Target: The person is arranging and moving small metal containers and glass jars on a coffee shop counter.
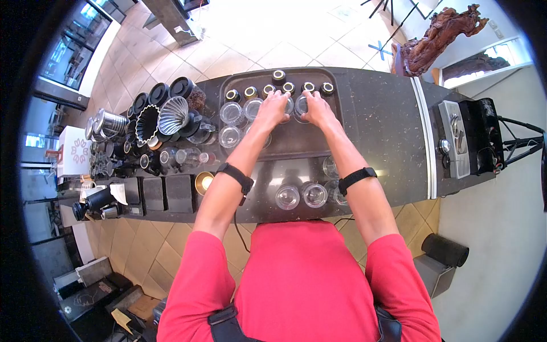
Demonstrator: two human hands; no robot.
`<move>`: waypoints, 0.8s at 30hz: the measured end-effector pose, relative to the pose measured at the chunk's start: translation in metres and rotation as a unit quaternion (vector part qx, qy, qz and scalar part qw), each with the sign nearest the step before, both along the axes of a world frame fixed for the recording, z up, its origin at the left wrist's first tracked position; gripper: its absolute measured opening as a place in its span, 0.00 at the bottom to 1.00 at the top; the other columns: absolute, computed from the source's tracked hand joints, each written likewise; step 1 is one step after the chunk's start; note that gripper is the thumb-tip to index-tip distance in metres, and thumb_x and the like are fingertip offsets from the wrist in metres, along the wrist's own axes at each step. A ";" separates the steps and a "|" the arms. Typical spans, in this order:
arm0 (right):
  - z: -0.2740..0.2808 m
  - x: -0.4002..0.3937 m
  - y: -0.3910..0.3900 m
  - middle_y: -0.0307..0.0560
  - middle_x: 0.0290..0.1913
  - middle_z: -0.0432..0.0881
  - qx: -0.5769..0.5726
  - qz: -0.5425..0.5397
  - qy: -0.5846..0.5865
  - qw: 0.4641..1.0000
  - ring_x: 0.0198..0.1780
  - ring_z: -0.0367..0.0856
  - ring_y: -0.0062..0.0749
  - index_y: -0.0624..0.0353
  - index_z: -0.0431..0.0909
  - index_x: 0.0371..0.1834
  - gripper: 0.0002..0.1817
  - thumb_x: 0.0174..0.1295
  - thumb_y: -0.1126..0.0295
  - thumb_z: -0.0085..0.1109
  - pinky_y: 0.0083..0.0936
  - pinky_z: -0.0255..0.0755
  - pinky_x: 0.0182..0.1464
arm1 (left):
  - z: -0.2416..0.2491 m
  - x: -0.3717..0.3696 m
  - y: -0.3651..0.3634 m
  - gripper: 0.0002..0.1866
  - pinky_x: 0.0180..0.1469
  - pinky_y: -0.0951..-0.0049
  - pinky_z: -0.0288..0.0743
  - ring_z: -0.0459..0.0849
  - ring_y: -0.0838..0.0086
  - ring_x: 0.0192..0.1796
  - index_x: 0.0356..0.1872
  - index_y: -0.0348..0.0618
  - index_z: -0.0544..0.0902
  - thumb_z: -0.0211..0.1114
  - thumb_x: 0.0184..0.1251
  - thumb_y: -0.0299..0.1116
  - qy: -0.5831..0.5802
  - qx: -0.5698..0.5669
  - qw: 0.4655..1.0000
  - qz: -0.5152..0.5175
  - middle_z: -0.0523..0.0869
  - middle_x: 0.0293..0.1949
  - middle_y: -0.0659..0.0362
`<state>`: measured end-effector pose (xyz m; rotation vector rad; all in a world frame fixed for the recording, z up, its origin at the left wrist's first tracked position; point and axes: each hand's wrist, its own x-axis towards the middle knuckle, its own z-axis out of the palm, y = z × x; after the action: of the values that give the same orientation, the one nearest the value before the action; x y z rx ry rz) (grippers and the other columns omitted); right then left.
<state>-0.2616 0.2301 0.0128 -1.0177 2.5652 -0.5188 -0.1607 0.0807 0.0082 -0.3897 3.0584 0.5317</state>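
Observation:
Both hands are over a dark tray (296, 142) on the counter. My left hand (274, 108) has its fingers curved at a clear glass, partly hidden under it. My right hand (319, 109) is closed around the side of another clear glass (301, 107). Several small dark bottles with gold-rimmed lids (278, 74) stand along the tray's far side. More clear glasses (231, 113) stand upright at the tray's left. On the counter nearer my body are several more glasses (287, 196), some partly hidden by my right forearm.
Left on the counter are coffee drippers (173, 115), dark-lidded jars (181, 88), flat black slabs (180, 194) and a gold cup (204, 183). Right, beyond a white strip (424, 137), sit a utensil tray (454, 139) and a black stand (513, 139).

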 end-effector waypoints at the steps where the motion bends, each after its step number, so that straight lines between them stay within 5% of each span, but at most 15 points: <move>1: -0.001 -0.001 0.000 0.61 0.66 0.72 -0.002 0.001 -0.004 1.000 0.63 0.79 0.60 0.52 0.67 0.70 0.43 0.48 0.70 0.79 0.48 0.78 0.63 | 0.001 -0.001 0.000 0.41 0.68 0.55 0.74 0.75 0.50 0.68 0.67 0.45 0.75 0.81 0.46 0.32 0.001 0.000 1.000 -0.001 0.78 0.61 0.47; 9: -0.002 -0.001 0.004 0.60 0.68 0.71 -0.002 0.005 -0.025 1.000 0.67 0.74 0.57 0.52 0.62 0.76 0.49 0.48 0.68 0.79 0.44 0.72 0.68 | 0.004 0.000 0.000 0.41 0.70 0.57 0.72 0.72 0.51 0.71 0.68 0.47 0.75 0.80 0.47 0.29 0.002 0.005 1.000 0.001 0.74 0.69 0.46; 13: 0.025 0.000 0.008 0.63 0.70 0.70 0.021 -0.008 -0.020 1.000 0.69 0.72 0.60 0.54 0.58 0.79 0.51 0.52 0.59 0.78 0.45 0.69 0.70 | 0.003 0.005 0.005 0.42 0.71 0.57 0.72 0.71 0.51 0.72 0.70 0.45 0.73 0.79 0.49 0.29 0.026 -0.027 0.999 -0.002 0.73 0.70 0.44; 15: 0.035 -0.006 0.014 0.63 0.70 0.70 -0.017 -0.032 0.031 0.999 0.70 0.71 0.59 0.53 0.61 0.77 0.44 0.59 0.56 0.73 0.47 0.70 0.70 | 0.009 0.019 0.018 0.42 0.70 0.57 0.72 0.72 0.51 0.71 0.71 0.43 0.72 0.78 0.51 0.29 0.068 -0.057 0.996 -0.001 0.74 0.68 0.45; 18: 0.086 0.008 0.045 0.62 0.60 0.79 -0.057 0.027 0.028 0.998 0.66 0.75 0.55 0.60 0.75 0.66 0.30 0.63 0.58 0.68 0.45 0.71 0.67 | 0.054 0.054 0.045 0.32 0.67 0.55 0.72 0.76 0.50 0.64 0.65 0.42 0.76 0.75 0.59 0.33 0.160 0.078 0.984 -0.016 0.78 0.60 0.45; 24: 0.117 0.130 0.110 0.58 0.57 0.80 -0.112 0.120 0.024 0.986 0.60 0.78 0.53 0.61 0.78 0.59 0.27 0.60 0.60 0.69 0.42 0.72 0.62 | 0.056 0.175 0.112 0.36 0.66 0.56 0.73 0.76 0.50 0.64 0.65 0.46 0.76 0.78 0.52 0.36 -0.037 0.211 0.973 -0.082 0.78 0.60 0.46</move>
<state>-0.1321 0.3406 0.1297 -1.4102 2.4175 -0.7355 0.0138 0.1925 0.0643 -0.1374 2.7642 1.0932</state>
